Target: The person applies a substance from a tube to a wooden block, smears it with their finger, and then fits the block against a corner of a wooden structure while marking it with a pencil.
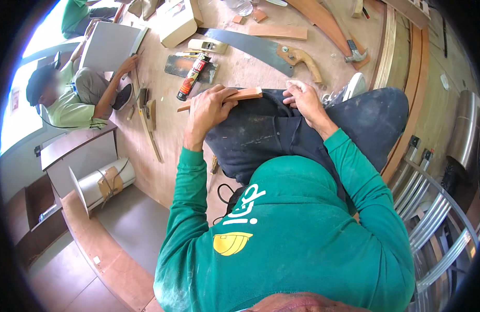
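My left hand [211,111] is closed around a narrow reddish-brown strip of wood [247,94], held over my left thigh. The strip sticks out on both sides of the hand. My right hand [306,103] is apart from the strip, above my lap, its fingers loosely bent and separated, with nothing visible in them. Beyond my left hand, a red and black cylindrical cartridge [193,77] lies across a dark rectangular plate [173,66]. A pale wooden hand plane [207,46] is behind it. Farther off lies a handsaw [255,50] with a wooden handle.
A hammer [356,52] rests on wood at the far right. Wood offcuts [279,32] and a white box [180,21] lie at the back. A co-worker [76,99] sits at left by a pale panel [110,47]; metal tubes [427,223] stand at right.
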{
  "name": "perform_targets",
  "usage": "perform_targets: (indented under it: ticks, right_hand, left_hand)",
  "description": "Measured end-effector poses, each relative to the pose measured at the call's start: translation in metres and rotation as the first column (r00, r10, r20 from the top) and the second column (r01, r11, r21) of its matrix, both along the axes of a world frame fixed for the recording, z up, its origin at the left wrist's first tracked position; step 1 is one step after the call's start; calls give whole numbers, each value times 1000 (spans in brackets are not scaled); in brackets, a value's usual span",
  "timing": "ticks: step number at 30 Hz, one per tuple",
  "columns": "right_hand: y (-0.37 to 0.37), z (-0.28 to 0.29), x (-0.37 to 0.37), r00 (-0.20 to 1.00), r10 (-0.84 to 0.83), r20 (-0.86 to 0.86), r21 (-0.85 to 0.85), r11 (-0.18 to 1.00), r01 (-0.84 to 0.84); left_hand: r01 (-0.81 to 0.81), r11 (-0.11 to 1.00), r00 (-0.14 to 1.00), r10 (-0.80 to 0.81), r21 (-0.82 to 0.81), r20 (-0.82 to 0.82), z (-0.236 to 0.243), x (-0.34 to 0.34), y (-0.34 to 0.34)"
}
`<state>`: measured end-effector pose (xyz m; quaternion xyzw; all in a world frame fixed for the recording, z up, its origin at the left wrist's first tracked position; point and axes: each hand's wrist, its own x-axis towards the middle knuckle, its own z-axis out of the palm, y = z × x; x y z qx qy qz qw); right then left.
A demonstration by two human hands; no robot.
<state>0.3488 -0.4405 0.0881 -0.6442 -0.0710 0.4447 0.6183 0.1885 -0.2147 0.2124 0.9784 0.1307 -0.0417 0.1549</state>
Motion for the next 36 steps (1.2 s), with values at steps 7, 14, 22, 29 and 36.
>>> perform_targets:
  ticks: [7,14,22,29,36]
  right_hand:
    - [22,42,1,793,142,592,131,954,-269]
    - [58,54,-6,405,504,763,-298,830,-473]
    - [58,77,-8,481,431,763,-204,868,-453]
    - [60,74,-21,421,581,696,-225,734,-641]
    - [70,56,-11,194,694,693,-509,662,-551]
  left_hand:
    - [-15,1000,997,14,14,76,-19,-17,-3]
    - [-84,996,980,76,32,181,-26,-21,-14]
    - [-107,993,964,92,48,248,-29,-25,-15]
    - [-107,994,968,97,28,232,-33,-29,-14]
    - [-111,993,963,102,24,250,-37,-26,-13]
